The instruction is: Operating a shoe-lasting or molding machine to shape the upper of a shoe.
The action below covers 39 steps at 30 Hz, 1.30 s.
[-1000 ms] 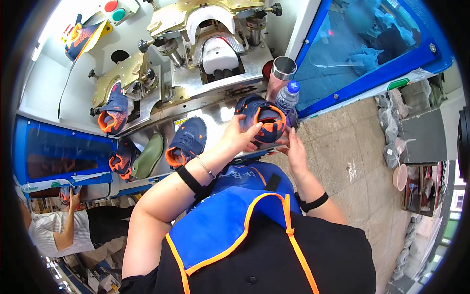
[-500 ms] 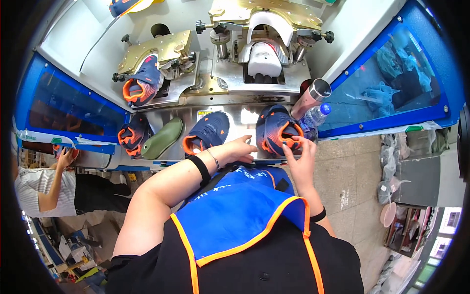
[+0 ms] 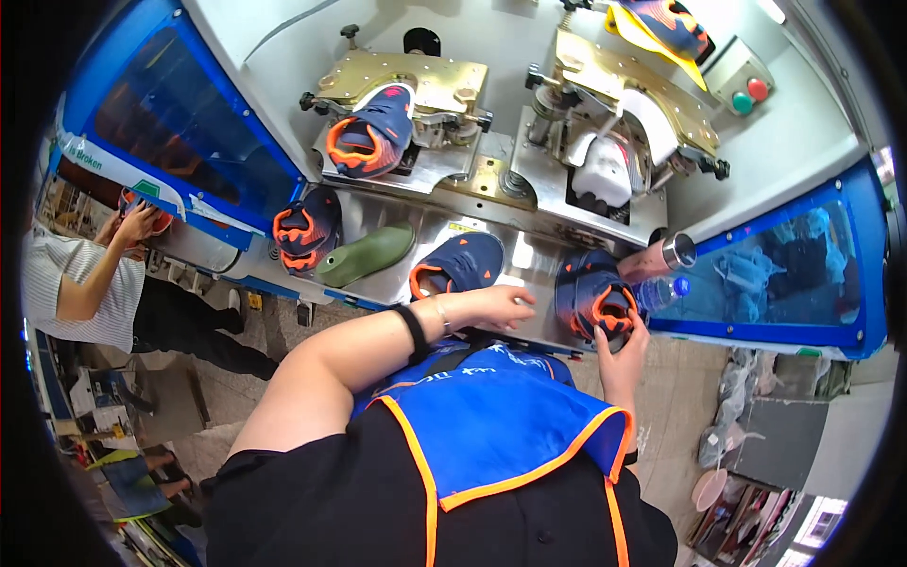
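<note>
At the right end of the metal ledge (image 3: 534, 260) stands a navy and orange sneaker (image 3: 576, 283), its opening toward me. My right hand (image 3: 624, 357) is closed on the orange heel collar of this shoe, thumb and fingers on either side of it. My left hand (image 3: 496, 307) is held over the ledge's front edge, fingers loosely bent and apart with nothing in them. Just beyond it lies another navy sneaker (image 3: 465, 261), not touched by that hand as far as I can see. A green shoe last (image 3: 368, 255) rests further left, beside dark sneakers (image 3: 307, 230) with orange collars.
A navy sneaker (image 3: 378, 128) sits on the left brass-plated press; a white form (image 3: 603, 172) fills the right one. A pink thermos (image 3: 650, 258) and a water bottle (image 3: 661, 293) stand by the right blue-framed panel (image 3: 794, 265). Another person (image 3: 85, 274) works at far left.
My view has swung right, bringing red and green buttons into sight. My right hand stays at the sneaker's heel. My left hand's fingers are more bent than before.
</note>
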### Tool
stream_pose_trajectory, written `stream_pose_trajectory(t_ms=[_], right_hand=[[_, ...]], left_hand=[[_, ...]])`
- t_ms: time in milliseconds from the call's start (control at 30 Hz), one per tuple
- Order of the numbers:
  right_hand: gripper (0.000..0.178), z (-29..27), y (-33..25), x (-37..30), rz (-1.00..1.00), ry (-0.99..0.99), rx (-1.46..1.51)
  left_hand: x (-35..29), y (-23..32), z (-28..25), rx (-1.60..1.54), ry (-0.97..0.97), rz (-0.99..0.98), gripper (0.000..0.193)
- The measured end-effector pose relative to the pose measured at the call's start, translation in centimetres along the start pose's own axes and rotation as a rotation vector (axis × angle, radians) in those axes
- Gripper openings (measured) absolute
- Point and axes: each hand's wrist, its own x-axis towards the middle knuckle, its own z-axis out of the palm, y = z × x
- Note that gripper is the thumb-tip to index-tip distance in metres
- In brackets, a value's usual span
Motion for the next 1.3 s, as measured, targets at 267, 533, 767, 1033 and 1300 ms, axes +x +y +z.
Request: stream_pose_trajectory(t_ms=[267, 533, 767, 1033, 1300], right_hand=[[0.050, -3.9, -12.4, 7.3, -0.471, 0.318, -0.132], [0.032, -8.3, -22.8, 32.9, -0.734, 0.583, -0.378], [0.036, -6.0, -23.2, 36.1, -0.478, 0.176, -0.199], [0.019, -0.4, -17.4, 15.0, -0.535, 0.378, -0.149], [0.025, 1.9, -15.3, 1.7, -0.304, 0.278, -0.109]], left_hand=[[-12.7, -4.3, -7.4, -0.118, 0.295, 0.052, 0.040], [-15.9, -2.0, -7.5, -0.041, 0.297, 0.371, 0.035], [-17.9, -3.0, -7.6, -0.149, 0.183, 0.328, 0.034], [-14.8, -4.2, -8.4, -0.066, 0.048, 0.231, 0.030], [-8.3, 2.8, -5.3, -0.219, -0.187, 0.272, 0.065]])
